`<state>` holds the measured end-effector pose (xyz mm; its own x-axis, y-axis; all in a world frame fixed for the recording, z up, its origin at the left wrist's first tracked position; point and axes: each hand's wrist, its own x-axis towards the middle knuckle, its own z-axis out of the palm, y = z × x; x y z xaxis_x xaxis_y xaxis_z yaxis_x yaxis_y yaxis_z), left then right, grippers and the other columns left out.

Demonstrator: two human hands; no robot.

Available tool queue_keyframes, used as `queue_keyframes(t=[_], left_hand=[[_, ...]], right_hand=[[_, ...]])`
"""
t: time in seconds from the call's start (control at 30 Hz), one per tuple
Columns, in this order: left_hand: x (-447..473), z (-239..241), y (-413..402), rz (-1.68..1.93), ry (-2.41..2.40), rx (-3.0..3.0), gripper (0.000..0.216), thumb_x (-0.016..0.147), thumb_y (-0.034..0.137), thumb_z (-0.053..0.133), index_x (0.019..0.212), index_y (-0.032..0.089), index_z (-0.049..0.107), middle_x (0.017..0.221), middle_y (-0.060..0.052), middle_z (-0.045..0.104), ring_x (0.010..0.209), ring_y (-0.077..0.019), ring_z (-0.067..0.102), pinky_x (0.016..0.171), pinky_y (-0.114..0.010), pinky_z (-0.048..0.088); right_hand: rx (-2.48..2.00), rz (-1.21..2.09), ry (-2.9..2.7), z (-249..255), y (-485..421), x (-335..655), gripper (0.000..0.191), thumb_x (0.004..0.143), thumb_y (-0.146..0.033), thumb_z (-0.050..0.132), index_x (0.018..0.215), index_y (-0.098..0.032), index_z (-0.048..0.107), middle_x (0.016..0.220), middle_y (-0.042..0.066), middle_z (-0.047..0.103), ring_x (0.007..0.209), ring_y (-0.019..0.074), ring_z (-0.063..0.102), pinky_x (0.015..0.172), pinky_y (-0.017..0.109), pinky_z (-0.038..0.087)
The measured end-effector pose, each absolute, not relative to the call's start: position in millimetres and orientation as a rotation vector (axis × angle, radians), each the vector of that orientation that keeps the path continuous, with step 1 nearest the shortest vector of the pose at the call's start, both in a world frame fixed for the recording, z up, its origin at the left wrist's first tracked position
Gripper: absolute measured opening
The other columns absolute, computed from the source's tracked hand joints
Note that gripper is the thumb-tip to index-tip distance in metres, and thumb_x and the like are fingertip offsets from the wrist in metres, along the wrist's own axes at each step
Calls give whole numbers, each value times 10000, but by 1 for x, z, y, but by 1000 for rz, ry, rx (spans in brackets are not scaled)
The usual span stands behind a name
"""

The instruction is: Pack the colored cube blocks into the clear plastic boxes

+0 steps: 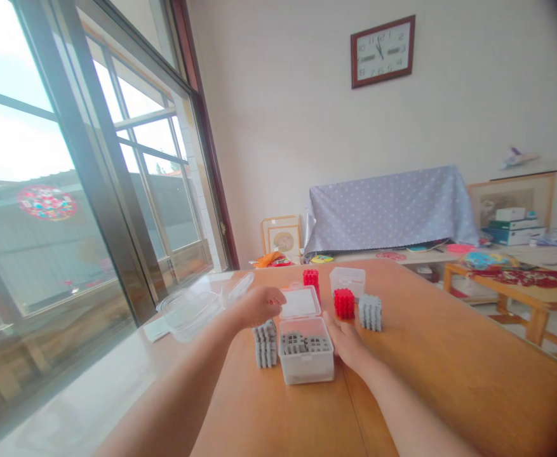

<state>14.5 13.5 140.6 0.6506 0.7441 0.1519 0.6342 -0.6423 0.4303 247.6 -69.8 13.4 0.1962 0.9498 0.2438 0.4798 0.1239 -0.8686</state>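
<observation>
A clear plastic box (307,368) stands in front of me, with grey interlocking pieces (304,343) inside. Its hinged lid (301,303) is raised at the far side. My left hand (260,307) is closed, with curled fingers at the lid's left edge. Along the box's right wall lies my right hand (345,343), its fingers stretched forward and holding nothing. A stack of grey pieces (265,346) sits just left of the box, beneath my left hand. To the right are a red block of pieces (343,304) and a light grey block (370,312).
Behind them on the wooden table (430,355) are a second clear box (348,279) and another red stack (311,279). Clear plastic packaging (195,311) lies at the left by the window. A low wooden stand (535,298) is off to the right.
</observation>
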Motion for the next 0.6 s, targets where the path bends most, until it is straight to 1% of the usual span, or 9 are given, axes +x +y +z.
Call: queue_keyframes(t=[0.07, 0.17, 0.27, 0.33, 0.43, 0.6], left_hand=[[-3, 146, 18, 445, 1139, 2521, 322, 743, 252, 635, 1051, 189, 703, 1080, -60, 724, 993, -223, 667, 878, -318, 530], [-24, 147, 23, 405, 1196, 2491, 449, 690, 322, 720, 1112, 185, 656, 1123, -73, 697, 1047, -245, 646, 912, -349, 524], [-37, 143, 22, 343, 1230, 2450, 551, 647, 342, 768, 1156, 191, 620, 1157, -82, 683, 1093, -255, 627, 956, -375, 504], [-40, 142, 20, 294, 1240, 2432, 588, 635, 338, 781, 1180, 205, 607, 1188, -82, 676, 1114, -261, 618, 961, -384, 500], [-41, 141, 15, 247, 1220, 2440, 582, 635, 313, 778, 1184, 220, 611, 1210, -75, 669, 1124, -261, 618, 935, -369, 508], [-41, 137, 14, 255, 1212, 2448, 537, 644, 279, 753, 1161, 210, 622, 1156, -62, 686, 1063, -236, 643, 906, -343, 516]], right_hand=[[-1494, 610, -1451, 17, -73, 249, 742, 920, -736, 220, 809, -208, 730, 666, 101, 707, 827, 295, 700, 749, 347, 507], [-1470, 638, -1482, 23, -79, 250, 723, 928, -721, 244, 834, -205, 742, 665, 94, 711, 800, 293, 703, 725, 344, 511], [-1465, 666, -1481, 26, -81, 249, 727, 935, -712, 239, 864, -203, 753, 646, 89, 707, 758, 281, 703, 693, 329, 510], [-1473, 674, -1467, 26, -81, 247, 742, 936, -713, 226, 847, -202, 756, 617, 87, 695, 733, 271, 701, 675, 316, 508], [-1495, 673, -1434, 23, -78, 242, 758, 933, -716, 219, 804, -198, 757, 569, 81, 670, 701, 265, 693, 651, 309, 502], [-1488, 672, -1386, 21, -75, 239, 762, 929, -716, 221, 827, -198, 770, 576, 84, 668, 714, 283, 689, 670, 336, 496]])
